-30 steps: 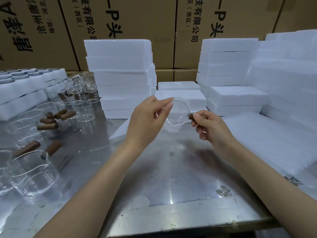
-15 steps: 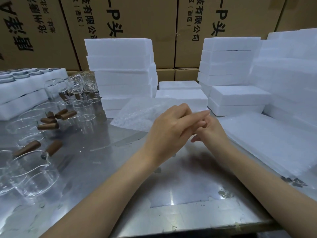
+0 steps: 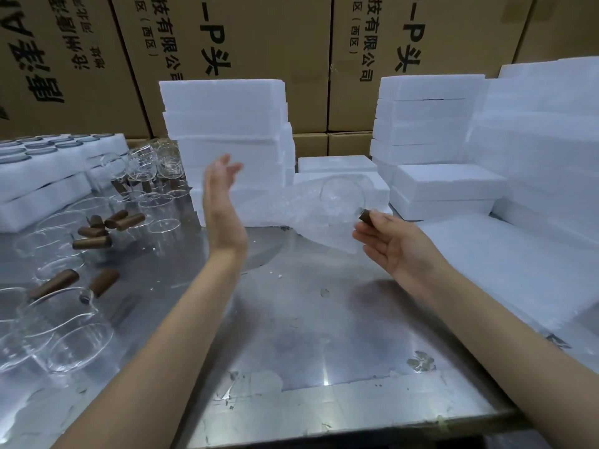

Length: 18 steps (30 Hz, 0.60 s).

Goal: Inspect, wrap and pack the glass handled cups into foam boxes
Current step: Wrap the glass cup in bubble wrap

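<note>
A clear glass cup (image 3: 343,198) with a brown wooden handle (image 3: 367,216) lies on its side over a sheet of bubble wrap (image 3: 291,209) at the middle of the steel table. My right hand (image 3: 393,244) is palm up under the handle, thumb and fingertips touching it. My left hand (image 3: 222,205) is raised edge-on to the left of the cup, fingers spread, holding nothing. Several more glass cups with brown handles (image 3: 58,319) lie at the left of the table.
White foam boxes are stacked behind the cup (image 3: 227,140) and at the right (image 3: 431,124). A foam tray of glassware (image 3: 48,176) sits far left, a pile of white foam sheets (image 3: 505,270) at the right. Brown cartons (image 3: 259,43) form the back wall.
My hands, closed together around the cup half a second ago, have parted. The left hand swung up and left, empty. The cup now lies on the bubble wrap with my right hand at its handle.
</note>
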Each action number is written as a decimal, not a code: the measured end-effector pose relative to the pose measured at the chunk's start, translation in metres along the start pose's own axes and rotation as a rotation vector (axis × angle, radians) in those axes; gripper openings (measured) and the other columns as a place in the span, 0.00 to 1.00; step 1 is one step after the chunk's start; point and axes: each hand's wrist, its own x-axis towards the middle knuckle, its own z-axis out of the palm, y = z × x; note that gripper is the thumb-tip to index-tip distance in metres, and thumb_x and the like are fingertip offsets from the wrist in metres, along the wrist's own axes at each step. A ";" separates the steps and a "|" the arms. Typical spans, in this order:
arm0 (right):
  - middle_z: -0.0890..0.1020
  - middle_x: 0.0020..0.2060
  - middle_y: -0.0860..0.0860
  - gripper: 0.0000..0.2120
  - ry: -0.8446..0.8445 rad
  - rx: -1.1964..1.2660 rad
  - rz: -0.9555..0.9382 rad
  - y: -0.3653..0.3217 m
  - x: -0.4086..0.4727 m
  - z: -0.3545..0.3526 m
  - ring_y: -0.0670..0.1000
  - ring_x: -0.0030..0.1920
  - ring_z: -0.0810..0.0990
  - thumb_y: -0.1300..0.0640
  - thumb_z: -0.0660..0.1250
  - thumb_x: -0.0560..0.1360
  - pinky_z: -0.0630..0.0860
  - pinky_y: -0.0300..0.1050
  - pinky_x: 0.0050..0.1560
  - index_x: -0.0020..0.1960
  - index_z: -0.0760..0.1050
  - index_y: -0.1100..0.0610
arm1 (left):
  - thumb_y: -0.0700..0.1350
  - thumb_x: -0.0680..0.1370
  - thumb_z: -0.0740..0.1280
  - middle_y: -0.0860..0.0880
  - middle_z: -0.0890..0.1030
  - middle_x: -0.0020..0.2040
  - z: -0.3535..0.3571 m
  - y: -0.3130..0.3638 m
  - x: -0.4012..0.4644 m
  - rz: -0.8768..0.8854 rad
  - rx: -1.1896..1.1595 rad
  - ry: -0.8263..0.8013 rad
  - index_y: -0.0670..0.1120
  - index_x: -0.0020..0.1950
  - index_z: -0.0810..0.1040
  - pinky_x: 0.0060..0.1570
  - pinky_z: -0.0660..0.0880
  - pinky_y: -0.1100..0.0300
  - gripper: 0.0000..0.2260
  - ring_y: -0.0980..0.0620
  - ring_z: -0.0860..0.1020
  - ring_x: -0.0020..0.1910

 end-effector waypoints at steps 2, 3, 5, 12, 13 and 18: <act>0.85 0.40 0.46 0.07 -0.019 0.009 0.007 0.001 0.001 0.001 0.44 0.44 0.84 0.53 0.64 0.77 0.78 0.33 0.39 0.47 0.80 0.52 | 0.60 0.75 0.58 0.51 0.77 0.62 -0.003 -0.004 -0.004 0.093 0.217 -0.257 0.55 0.62 0.73 0.65 0.65 0.59 0.19 0.58 0.72 0.65; 0.85 0.39 0.46 0.07 -0.026 0.007 0.009 0.002 0.001 0.002 0.43 0.42 0.84 0.53 0.64 0.77 0.79 0.34 0.40 0.48 0.80 0.53 | 0.62 0.73 0.61 0.54 0.77 0.63 -0.002 -0.006 -0.008 0.187 0.360 -0.392 0.56 0.65 0.71 0.65 0.65 0.58 0.22 0.60 0.72 0.64; 0.85 0.38 0.46 0.07 -0.035 -0.003 0.010 0.003 0.002 0.002 0.43 0.41 0.84 0.54 0.64 0.77 0.79 0.34 0.42 0.49 0.79 0.54 | 0.64 0.72 0.64 0.57 0.73 0.68 0.002 -0.011 -0.016 0.358 0.589 -0.579 0.56 0.71 0.68 0.69 0.64 0.56 0.29 0.62 0.69 0.67; 0.85 0.41 0.47 0.07 -0.102 -0.098 -0.027 0.008 0.002 0.004 0.45 0.46 0.84 0.52 0.67 0.73 0.79 0.34 0.45 0.49 0.81 0.52 | 0.42 0.81 0.63 0.48 0.76 0.67 0.016 -0.016 -0.027 0.634 0.645 -0.584 0.47 0.63 0.79 0.59 0.75 0.53 0.12 0.50 0.75 0.64; 0.85 0.41 0.47 0.06 -0.109 -0.113 -0.038 0.009 0.003 0.005 0.45 0.46 0.84 0.52 0.68 0.72 0.79 0.34 0.45 0.47 0.81 0.52 | 0.40 0.80 0.64 0.47 0.78 0.63 0.018 -0.015 -0.029 0.686 0.637 -0.550 0.45 0.58 0.81 0.56 0.76 0.53 0.10 0.49 0.77 0.61; 0.85 0.43 0.47 0.08 -0.126 -0.156 -0.075 0.016 0.002 0.008 0.46 0.48 0.84 0.53 0.68 0.72 0.78 0.35 0.44 0.49 0.79 0.55 | 0.34 0.76 0.69 0.47 0.84 0.46 0.025 -0.007 -0.039 0.919 0.657 -0.487 0.40 0.49 0.83 0.39 0.80 0.51 0.05 0.47 0.83 0.45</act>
